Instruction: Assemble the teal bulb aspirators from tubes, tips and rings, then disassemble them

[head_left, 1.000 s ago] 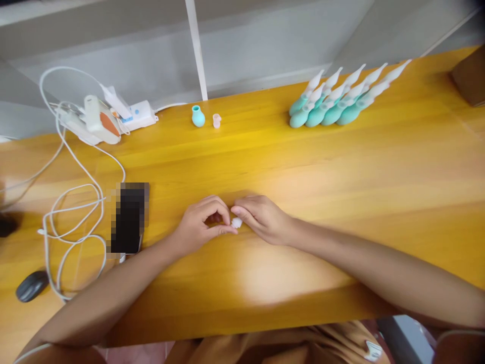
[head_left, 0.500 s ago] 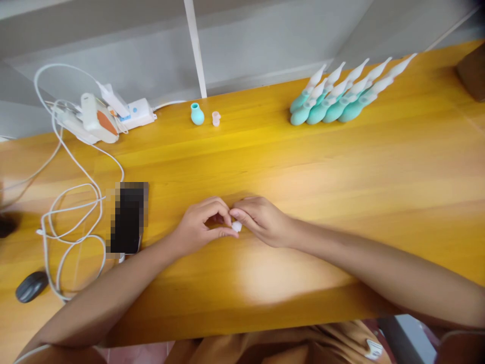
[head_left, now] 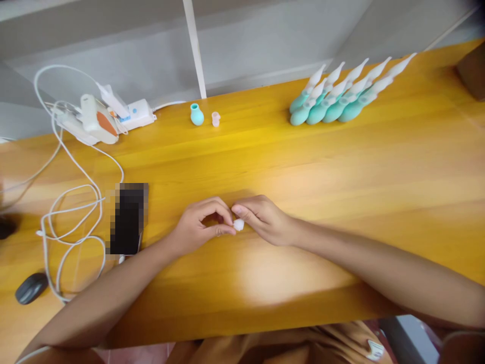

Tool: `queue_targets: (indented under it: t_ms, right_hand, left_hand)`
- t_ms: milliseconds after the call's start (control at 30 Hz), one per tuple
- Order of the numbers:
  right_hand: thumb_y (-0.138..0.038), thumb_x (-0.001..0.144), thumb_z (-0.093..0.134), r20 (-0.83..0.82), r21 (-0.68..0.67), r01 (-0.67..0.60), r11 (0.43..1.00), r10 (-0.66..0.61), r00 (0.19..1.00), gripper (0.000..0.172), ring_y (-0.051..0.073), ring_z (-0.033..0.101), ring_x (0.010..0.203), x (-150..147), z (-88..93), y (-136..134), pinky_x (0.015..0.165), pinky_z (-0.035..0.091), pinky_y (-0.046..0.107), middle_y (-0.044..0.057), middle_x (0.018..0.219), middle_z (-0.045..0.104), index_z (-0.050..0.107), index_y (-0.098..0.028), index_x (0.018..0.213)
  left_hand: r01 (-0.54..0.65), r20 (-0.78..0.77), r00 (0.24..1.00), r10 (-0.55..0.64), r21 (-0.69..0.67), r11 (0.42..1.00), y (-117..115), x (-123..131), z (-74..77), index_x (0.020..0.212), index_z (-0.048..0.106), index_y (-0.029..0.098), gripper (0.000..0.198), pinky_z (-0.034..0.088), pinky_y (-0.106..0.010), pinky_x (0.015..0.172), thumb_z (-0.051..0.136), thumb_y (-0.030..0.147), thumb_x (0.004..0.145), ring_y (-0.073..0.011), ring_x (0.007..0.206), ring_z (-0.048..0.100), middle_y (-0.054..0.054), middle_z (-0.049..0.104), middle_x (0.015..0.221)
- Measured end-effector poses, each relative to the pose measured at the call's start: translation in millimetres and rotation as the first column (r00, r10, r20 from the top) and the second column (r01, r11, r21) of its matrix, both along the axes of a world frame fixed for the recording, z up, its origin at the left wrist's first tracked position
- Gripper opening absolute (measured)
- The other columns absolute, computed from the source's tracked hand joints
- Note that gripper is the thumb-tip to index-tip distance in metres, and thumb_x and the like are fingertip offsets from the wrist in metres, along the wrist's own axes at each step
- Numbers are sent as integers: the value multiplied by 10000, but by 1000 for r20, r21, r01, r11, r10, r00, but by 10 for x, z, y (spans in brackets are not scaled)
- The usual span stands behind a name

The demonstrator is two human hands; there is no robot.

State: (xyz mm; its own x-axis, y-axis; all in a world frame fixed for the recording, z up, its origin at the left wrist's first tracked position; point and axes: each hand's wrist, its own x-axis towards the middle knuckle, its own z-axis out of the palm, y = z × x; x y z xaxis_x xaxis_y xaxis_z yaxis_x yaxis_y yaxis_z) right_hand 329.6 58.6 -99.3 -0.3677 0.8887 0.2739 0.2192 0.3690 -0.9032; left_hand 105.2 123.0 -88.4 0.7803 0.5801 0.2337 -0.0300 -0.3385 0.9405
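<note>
A small white translucent piece point(head_left: 238, 225) is pinched between the thumb and fingertips of my left hand point(head_left: 202, 222), just over the table. My right hand point(head_left: 265, 220) is closed against it from the other side, thumb and curled fingers pressed together. Whatever those right fingers hold, if anything, is hidden. Farther back stand a teal rubber bulb point(head_left: 197, 115) with an open neck and, beside it, a small pinkish clear plastic connector point(head_left: 215, 119).
Several teal bulbs with white pointed nozzles point(head_left: 341, 98) stand in rows at the back right. On the left are a phone point(head_left: 129, 220), looped white cables point(head_left: 99, 194), a power strip with plugs point(head_left: 140, 114) and a black mouse point(head_left: 32, 288). The wooden table point(head_left: 341, 172) meets a grey partition behind.
Both hands have stayed in nearly the same place. My fingers have shifted slightly, and a little more of the white piece shows between them.
</note>
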Motion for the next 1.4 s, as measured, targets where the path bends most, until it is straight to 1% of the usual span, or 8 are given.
queue_targets:
  t_ms: [500, 667, 767, 833, 1000, 1167, 1267, 1400]
  right_hand:
    - [-508, 1201, 373, 41, 9, -30, 1000, 30, 999, 557, 111, 542, 665, 16, -13, 13, 686, 411, 253, -4, 732, 627, 652, -185, 843]
    - [-534, 1191, 388, -49, -74, 23, 997, -27, 998, 559, 97, 500, 635, 14, 20, 8, 648, 403, 248, -21, 722, 582, 592, -189, 801]
    - [-557, 1179, 407, -113, -116, 125, 985, -139, 984, 589, 98, 432, 599, 24, 6, 13, 606, 372, 259, -34, 661, 488, 516, -199, 725]
    - [-619, 1159, 420, -153, -159, 230, 960, -254, 955, 624, 103, 389, 573, 42, -27, 36, 565, 335, 271, -37, 623, 428, 473, -209, 691]
    - [-714, 1122, 417, -197, -241, 400, 885, -448, 872, 661, 110, 322, 514, 137, -109, 159, 504, 275, 288, -47, 573, 369, 447, -227, 676]
    - [-551, 1197, 327, 267, 133, 250, 959, -278, 923, 592, 151, 518, 659, 186, -75, 208, 699, 390, 309, 20, 726, 601, 593, -197, 805]
    - [-439, 1217, 275, 549, 336, 108, 936, -287, 785, 570, 178, 558, 717, 160, -65, 187, 778, 379, 340, 69, 827, 687, 653, -173, 884]
    - [-353, 1203, 334, 673, 451, 64, 890, -386, 631, 498, 205, 569, 727, 148, -83, 169, 785, 366, 364, 101, 853, 713, 682, -157, 906]
  left_hand:
    - [37, -24, 999, -38, -35, 999, 12, 7, 10, 919, 772, 197, 174, 579, -282, 766, 841, 345, 980, -153, 804, 728, -58, 782, 912]
    - [19, -13, 1000, -19, -8, 1000, 30, -24, -20, 1024, 725, 210, 387, 546, -287, 760, 953, 465, 843, -161, 829, 659, -49, 735, 971]
    - [36, -82, 996, -30, 76, 996, 21, -48, 18, 1084, 669, 213, 214, 514, -314, 796, 781, 378, 1006, -175, 869, 605, -47, 677, 1000]
    - [14, -164, 986, 14, 166, 986, 2, -50, 44, 1072, 621, 212, 48, 488, -334, 811, 602, 201, 1029, -187, 888, 564, -45, 638, 1001]
    - [-215, -248, 910, 331, 401, 890, -25, -13, 30, 1028, 567, 223, 271, 468, -348, 826, 550, 1, 873, -198, 902, 539, -25, 604, 989]
    - [-199, -277, 902, 331, 414, 888, -2, 13, 8, 1082, 599, 222, 255, 496, -352, 861, 572, 25, 922, -211, 964, 577, -30, 650, 1028]
    - [-162, -279, 913, 297, 421, 893, -2, 17, 5, 1084, 609, 217, 234, 500, -364, 892, 583, 40, 933, -218, 978, 585, -32, 666, 1028]
    - [-164, -289, 910, 297, 406, 899, -8, 16, -2, 1062, 609, 213, 260, 504, -371, 911, 570, 11, 902, -224, 987, 594, -31, 672, 1034]
